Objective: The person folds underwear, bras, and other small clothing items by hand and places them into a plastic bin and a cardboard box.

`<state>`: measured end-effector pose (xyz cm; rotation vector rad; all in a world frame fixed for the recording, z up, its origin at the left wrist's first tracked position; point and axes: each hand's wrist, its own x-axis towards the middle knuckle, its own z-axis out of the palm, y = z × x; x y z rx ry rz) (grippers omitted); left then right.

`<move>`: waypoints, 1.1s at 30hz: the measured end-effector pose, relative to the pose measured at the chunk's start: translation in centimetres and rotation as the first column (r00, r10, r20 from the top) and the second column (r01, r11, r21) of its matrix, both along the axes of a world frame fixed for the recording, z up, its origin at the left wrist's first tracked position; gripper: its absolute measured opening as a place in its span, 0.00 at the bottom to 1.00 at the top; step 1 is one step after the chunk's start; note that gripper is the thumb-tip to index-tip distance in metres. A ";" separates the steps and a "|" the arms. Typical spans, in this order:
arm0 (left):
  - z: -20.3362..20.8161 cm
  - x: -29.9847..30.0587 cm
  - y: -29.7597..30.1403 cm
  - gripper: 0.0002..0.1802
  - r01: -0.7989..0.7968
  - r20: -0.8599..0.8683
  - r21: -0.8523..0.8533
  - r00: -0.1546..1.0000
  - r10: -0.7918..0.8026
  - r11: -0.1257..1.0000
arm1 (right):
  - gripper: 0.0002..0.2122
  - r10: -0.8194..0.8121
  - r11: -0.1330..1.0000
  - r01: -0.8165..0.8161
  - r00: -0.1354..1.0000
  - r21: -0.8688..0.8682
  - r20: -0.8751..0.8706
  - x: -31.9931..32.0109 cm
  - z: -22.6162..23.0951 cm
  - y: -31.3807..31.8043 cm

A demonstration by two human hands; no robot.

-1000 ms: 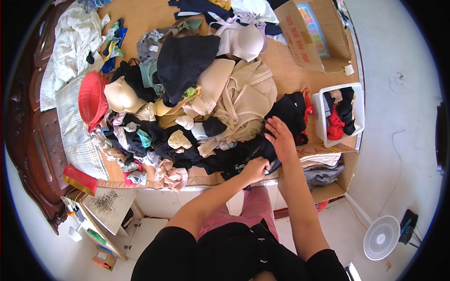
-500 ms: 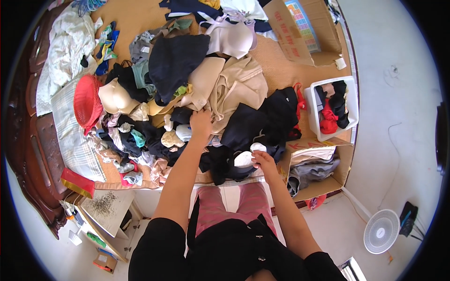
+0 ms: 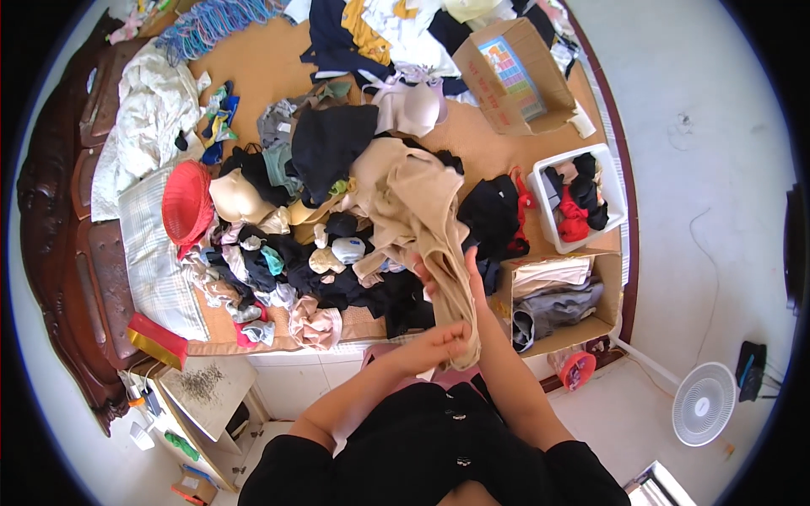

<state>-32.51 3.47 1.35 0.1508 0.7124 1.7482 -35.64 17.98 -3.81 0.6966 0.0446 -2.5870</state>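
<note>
A long beige stretchy garment (image 3: 419, 190) is drawn from the pile toward my body, its upper part still lying over the clothes. My left hand (image 3: 437, 344) pinches its near edge, close to my lap. My right hand (image 3: 475, 274) is wrapped round the same cloth a little farther up; some of its fingers show on the garment's left side and the rest are hidden by folds. Left of the cloth lie black clothes (image 3: 396, 299), a white cup-shaped piece (image 3: 348, 249) and a beige one (image 3: 326, 261). More black clothing (image 3: 489, 215) lies to the right.
A white bin (image 3: 618, 198) with black and red clothes stands at the right, above a cardboard box (image 3: 609, 308) of folded clothes. Another cardboard box (image 3: 485, 72) is at the far right. A red basket (image 3: 187, 202) sits left. A fan (image 3: 704, 405) stands on the floor.
My right hand has let go of the white piece among the black clothes and now holds the beige garment. My left hand has pulled that garment nearer. The view has shifted slightly.
</note>
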 end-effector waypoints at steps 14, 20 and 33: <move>5.8 -0.5 -6.8 0.36 -0.600 -0.343 -0.279 0.792 0.505 0.750 | 0.22 0.653 0.416 0.268 0.577 0.869 -0.491 3.6 24.8 0.9; 6.8 -1.4 -3.6 0.41 -0.791 -0.727 -0.206 0.517 0.451 0.575 | 0.25 0.700 -0.450 0.328 0.707 0.830 0.100 2.0 25.8 0.5; 10.9 -1.4 -2.7 0.49 -0.778 -0.993 -0.053 -0.027 -0.117 0.626 | 0.24 0.555 -0.361 0.388 0.820 0.848 -0.139 3.8 26.8 2.7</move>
